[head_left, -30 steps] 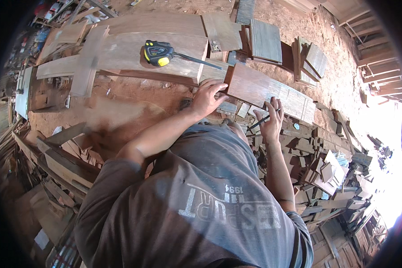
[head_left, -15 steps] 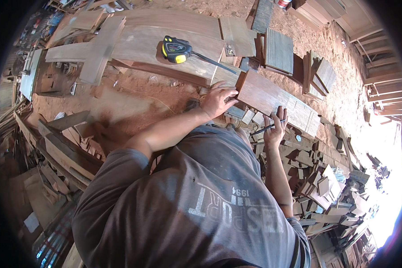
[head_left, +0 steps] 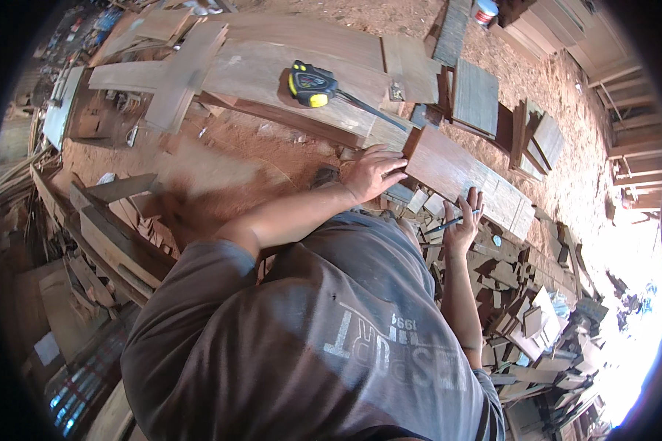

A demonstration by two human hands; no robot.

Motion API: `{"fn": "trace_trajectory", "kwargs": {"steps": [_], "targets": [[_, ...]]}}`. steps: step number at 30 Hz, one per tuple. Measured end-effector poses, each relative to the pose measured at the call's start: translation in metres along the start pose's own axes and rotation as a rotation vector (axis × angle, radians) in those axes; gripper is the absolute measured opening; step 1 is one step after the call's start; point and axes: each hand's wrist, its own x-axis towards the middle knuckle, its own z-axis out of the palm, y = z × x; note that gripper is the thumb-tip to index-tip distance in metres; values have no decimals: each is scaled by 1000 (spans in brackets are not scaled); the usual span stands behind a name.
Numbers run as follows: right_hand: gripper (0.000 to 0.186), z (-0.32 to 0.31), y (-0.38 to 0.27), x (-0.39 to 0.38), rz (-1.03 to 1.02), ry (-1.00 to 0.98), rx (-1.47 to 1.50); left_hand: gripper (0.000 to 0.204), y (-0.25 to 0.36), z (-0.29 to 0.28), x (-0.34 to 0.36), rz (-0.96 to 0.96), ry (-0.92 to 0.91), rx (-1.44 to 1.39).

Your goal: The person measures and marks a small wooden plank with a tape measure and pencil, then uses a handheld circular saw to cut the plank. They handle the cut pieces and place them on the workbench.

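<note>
A reddish-brown wooden board (head_left: 460,173) lies slanting in front of me, with several thin lines across its right part. My left hand (head_left: 375,175) is at the board's left end. Its fingers are stretched out and slightly apart, with the tips at or against the end edge. Along the board's near edge, my right hand (head_left: 461,226) holds a slim dark pencil or pen (head_left: 444,224) between its fingers; which of the two I cannot tell. A black and yellow tape measure (head_left: 312,84) rests on wide planks to the left, its blade drawn out toward the board.
Wide planks (head_left: 272,70) stretch across the far left. Beyond the board are stacked dark boards (head_left: 474,95) and leaning pieces (head_left: 537,143). Wood offcuts (head_left: 541,323) pile up at the right. A wooden frame (head_left: 114,242) stands at the left, and a small tub (head_left: 485,11) at the far edge.
The whole view has shifted, so the board, tape measure and hands appear farther right. My right hand has turned slightly, and the pencil or pen shows more across its fingers.
</note>
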Motion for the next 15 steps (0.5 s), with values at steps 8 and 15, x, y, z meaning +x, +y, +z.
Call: {"fn": "trace_trajectory", "kwargs": {"steps": [8,15], "targets": [[36,1,3,-3,37,-10,38,30,-2,2,-3,8,26,6],[31,-1,-1,-1,-4,-6,-2,28,-2,1,-2,-38,34,-58]]}}
